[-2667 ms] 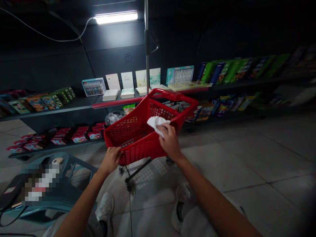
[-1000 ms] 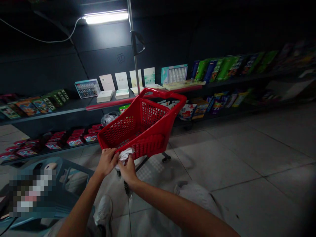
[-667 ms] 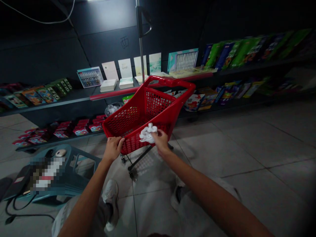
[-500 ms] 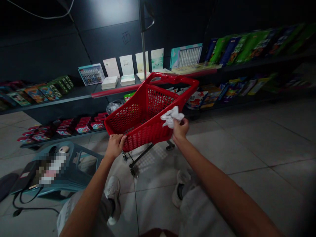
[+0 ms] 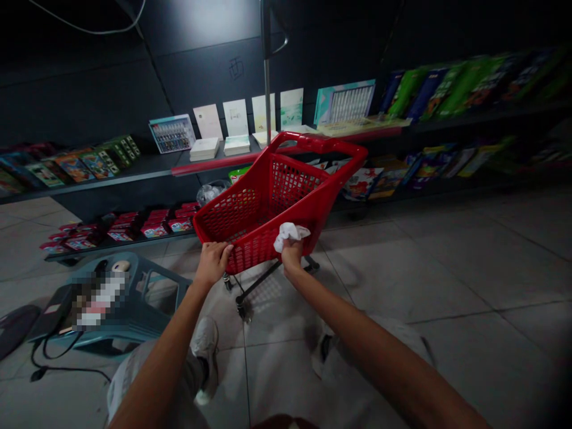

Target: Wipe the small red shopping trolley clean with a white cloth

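Observation:
A small red plastic shopping cart [image 5: 263, 208] on wheels stands on the tiled floor in front of me, its handle on the far side. My left hand [image 5: 213, 262] is closed on the cart's near left corner rim. My right hand [image 5: 291, 255] is closed on a crumpled white cloth [image 5: 289, 233], pressed against the outside of the cart's near wall. The basket looks empty inside.
A teal plastic stool [image 5: 134, 304] with a mouse and cables on it sits at lower left. Dark shelves [image 5: 134, 176] along the wall carry boxed sets, cards and colourful books. A metal pole [image 5: 267, 77] rises behind the cart. My shoes [image 5: 205, 351] rest on the grey tiles.
My right hand with the cloth moved from the cart's near left corner out to the right side, then came back down to the near wall. The left hand kept its hold.

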The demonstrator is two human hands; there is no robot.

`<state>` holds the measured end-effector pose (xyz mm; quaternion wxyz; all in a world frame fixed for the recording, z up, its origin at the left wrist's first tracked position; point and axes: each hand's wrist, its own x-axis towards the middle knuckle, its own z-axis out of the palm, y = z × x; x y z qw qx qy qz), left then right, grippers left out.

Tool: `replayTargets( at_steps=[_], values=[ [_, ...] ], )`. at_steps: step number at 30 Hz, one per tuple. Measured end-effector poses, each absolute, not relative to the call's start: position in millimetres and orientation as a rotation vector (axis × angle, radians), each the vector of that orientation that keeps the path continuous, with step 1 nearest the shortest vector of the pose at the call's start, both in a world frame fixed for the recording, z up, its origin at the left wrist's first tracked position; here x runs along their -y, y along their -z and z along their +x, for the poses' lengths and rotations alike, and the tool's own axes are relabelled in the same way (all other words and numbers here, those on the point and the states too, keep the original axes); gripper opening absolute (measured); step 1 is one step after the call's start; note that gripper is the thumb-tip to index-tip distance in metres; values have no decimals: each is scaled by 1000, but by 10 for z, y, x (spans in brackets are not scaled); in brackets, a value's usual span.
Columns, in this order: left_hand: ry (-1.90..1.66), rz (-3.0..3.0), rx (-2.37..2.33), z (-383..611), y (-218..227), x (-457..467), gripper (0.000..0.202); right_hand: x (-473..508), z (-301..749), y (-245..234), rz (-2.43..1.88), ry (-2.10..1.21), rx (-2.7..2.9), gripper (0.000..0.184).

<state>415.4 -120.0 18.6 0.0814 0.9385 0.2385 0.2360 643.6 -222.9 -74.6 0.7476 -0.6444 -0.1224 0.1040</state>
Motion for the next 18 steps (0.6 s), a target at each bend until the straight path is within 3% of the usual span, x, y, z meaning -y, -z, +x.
replayTargets(
  at_steps=[12,15,18],
  values=[
    [-728,2797,-710,4153,-226,1242,45,2183,5156,517,-1141,-1072,230,50],
    [-738,2791,-706,4150,-243,1235,46,2237,5478,438,-1127,-1095,157,40],
    [-757,2773,-698,4146,-239,1219,47,2330,6178,383,-1179,-837,59,34]
  ],
)
